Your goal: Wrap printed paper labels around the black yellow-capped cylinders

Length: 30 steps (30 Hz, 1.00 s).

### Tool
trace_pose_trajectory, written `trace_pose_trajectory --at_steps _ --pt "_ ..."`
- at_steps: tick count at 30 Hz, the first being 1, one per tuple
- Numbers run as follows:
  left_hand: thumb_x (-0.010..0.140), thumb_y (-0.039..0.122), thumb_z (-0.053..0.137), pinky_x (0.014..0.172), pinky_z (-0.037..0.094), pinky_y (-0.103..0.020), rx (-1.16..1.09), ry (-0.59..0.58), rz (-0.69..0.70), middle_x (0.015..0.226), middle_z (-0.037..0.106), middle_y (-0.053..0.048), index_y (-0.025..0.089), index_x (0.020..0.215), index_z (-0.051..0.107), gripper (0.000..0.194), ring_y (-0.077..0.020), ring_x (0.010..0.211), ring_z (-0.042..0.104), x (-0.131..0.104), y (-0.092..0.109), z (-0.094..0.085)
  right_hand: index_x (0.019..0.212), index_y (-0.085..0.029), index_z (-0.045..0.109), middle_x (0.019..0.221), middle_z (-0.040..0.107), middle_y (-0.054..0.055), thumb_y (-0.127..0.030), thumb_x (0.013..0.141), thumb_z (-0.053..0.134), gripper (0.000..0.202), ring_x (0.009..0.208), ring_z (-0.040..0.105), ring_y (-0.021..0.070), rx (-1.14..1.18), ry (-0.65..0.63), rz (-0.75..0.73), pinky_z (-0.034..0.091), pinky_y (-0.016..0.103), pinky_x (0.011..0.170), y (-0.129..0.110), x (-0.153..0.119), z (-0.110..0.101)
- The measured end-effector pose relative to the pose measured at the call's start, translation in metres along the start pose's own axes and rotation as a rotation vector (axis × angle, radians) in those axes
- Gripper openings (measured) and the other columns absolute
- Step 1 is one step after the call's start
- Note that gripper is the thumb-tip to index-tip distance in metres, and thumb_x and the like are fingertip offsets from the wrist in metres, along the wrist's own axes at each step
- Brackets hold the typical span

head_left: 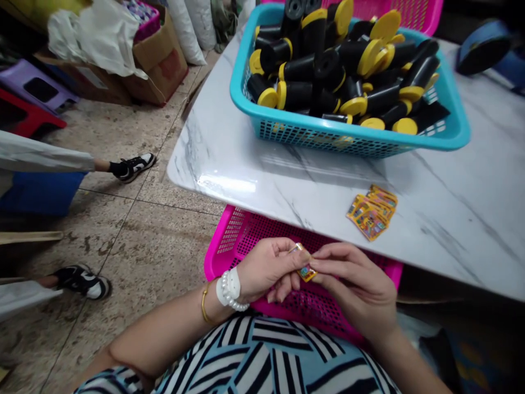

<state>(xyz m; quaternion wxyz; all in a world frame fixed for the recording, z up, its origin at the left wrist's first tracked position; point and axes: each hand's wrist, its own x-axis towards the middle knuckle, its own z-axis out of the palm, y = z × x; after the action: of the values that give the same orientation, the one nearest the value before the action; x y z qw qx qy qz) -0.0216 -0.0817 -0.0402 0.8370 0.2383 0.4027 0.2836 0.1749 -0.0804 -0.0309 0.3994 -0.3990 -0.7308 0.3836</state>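
Note:
A small yellow sticker label [305, 271] with a colourful print is pinched between my two hands, above a pink basket [217, 257] at my lap. My left hand [273, 268], with a white watch and a pearl bracelet on its wrist, grips the label with thumb and fingers. From the other side my right hand [356, 284] holds the label's edge between thumb and fingertips. Similar yellow labels [371, 213] lie in a loose pile on the marble-patterned table [295, 186], just beyond my right hand.
A blue basket [353, 128] heaped with black cylinders with yellow caps [295, 96] stands on the table. Behind it is another pink basket [430, 16]. To the left, a person's shoe [133, 167] rests on the floor, near cardboard boxes [159, 60] and a purple stool [41, 87].

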Motion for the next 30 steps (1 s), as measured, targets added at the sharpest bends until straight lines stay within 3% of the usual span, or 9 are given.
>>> trace_pose_trajectory --at_steps 4,7,10,12,16,20,25,28,30 --pt "0.085 0.060 0.068 0.029 0.034 -0.015 0.122 0.062 -0.004 0.059 0.066 0.004 0.017 0.103 0.055 0.049 -0.0079 0.032 0.050 0.000 -0.001 -0.006 0.109 -0.030 0.080 0.100 0.074 0.006 -0.023 0.086 0.078 0.024 0.087 0.074 0.0194 -0.223 0.027 -0.100 0.064 0.030 0.073 0.002 0.007 -0.016" --pt "0.088 0.054 0.067 0.034 0.036 -0.018 0.357 0.236 0.127 0.063 0.068 0.003 0.015 0.131 0.051 0.060 -0.0102 0.036 0.053 -0.002 0.000 -0.009 0.113 -0.030 0.079 0.096 0.073 0.006 -0.028 0.087 0.077 0.027 0.084 0.072 0.0203 -0.571 0.261 -0.076 0.062 0.035 0.076 0.015 0.020 -0.042" --pt "0.089 0.043 0.069 0.044 0.039 -0.019 0.605 0.404 0.311 0.058 0.064 0.003 0.015 0.122 0.063 0.044 -0.0098 0.045 0.054 -0.007 0.004 -0.008 0.099 -0.027 0.081 0.087 0.073 0.004 -0.028 0.090 0.073 0.012 0.075 0.070 0.0186 -0.770 0.340 -0.052 0.060 0.034 0.072 0.033 0.032 -0.062" --pt "0.088 0.039 0.070 0.048 0.041 -0.020 0.632 0.396 0.359 0.057 0.063 0.002 0.015 0.109 0.070 0.031 -0.0100 0.049 0.055 -0.008 0.006 -0.005 0.089 -0.025 0.079 0.082 0.073 0.003 -0.028 0.091 0.071 0.008 0.073 0.070 0.0179 -0.795 0.306 -0.060 0.059 0.033 0.070 0.042 0.036 -0.066" --pt "0.089 0.038 0.066 0.042 0.038 -0.019 0.453 0.297 0.299 0.057 0.062 0.003 0.015 0.100 0.068 0.025 -0.0086 0.041 0.052 -0.006 0.013 0.008 0.085 -0.022 0.075 0.076 0.070 0.002 -0.023 0.091 0.071 0.007 0.069 0.068 0.0173 -0.855 0.349 -0.115 0.056 0.032 0.067 0.044 0.035 -0.059" --pt "0.085 0.040 0.070 0.040 0.039 -0.020 0.274 0.239 0.329 0.068 0.064 0.001 0.014 0.098 0.068 0.029 -0.0069 0.040 0.051 0.004 0.024 0.024 0.098 -0.025 0.076 0.078 0.068 0.002 -0.015 0.087 0.074 0.014 0.066 0.064 0.0168 -0.775 0.460 -0.189 0.054 0.031 0.060 0.022 0.028 -0.040" --pt "0.085 0.036 0.072 0.052 0.045 -0.020 0.307 0.237 0.513 0.074 0.066 -0.002 0.014 0.088 0.071 0.022 -0.0075 0.054 0.055 0.011 0.036 0.029 0.110 -0.031 0.075 0.085 0.071 0.001 -0.009 0.086 0.073 0.033 0.069 0.065 0.0150 -0.575 0.314 -0.229 0.056 0.029 0.064 -0.008 0.022 -0.014" --pt "0.090 0.033 0.066 0.052 0.042 -0.020 0.367 0.248 0.506 0.061 0.057 0.002 0.015 0.076 0.068 0.023 -0.0070 0.051 0.051 0.009 0.037 0.021 0.121 -0.027 0.071 0.094 0.072 0.005 -0.022 0.090 0.072 0.031 0.072 0.066 0.0152 -0.358 0.318 -0.005 0.057 0.027 0.063 -0.010 0.026 -0.011" --pt "0.089 0.032 0.067 0.050 0.040 -0.019 0.411 0.262 0.504 0.059 0.056 0.003 0.015 0.073 0.067 0.024 -0.0073 0.051 0.050 0.007 0.036 0.016 0.116 -0.022 0.072 0.089 0.072 0.005 -0.033 0.091 0.071 0.028 0.066 0.065 0.0140 -0.156 0.227 0.201 0.055 0.025 0.057 -0.009 0.029 -0.012"
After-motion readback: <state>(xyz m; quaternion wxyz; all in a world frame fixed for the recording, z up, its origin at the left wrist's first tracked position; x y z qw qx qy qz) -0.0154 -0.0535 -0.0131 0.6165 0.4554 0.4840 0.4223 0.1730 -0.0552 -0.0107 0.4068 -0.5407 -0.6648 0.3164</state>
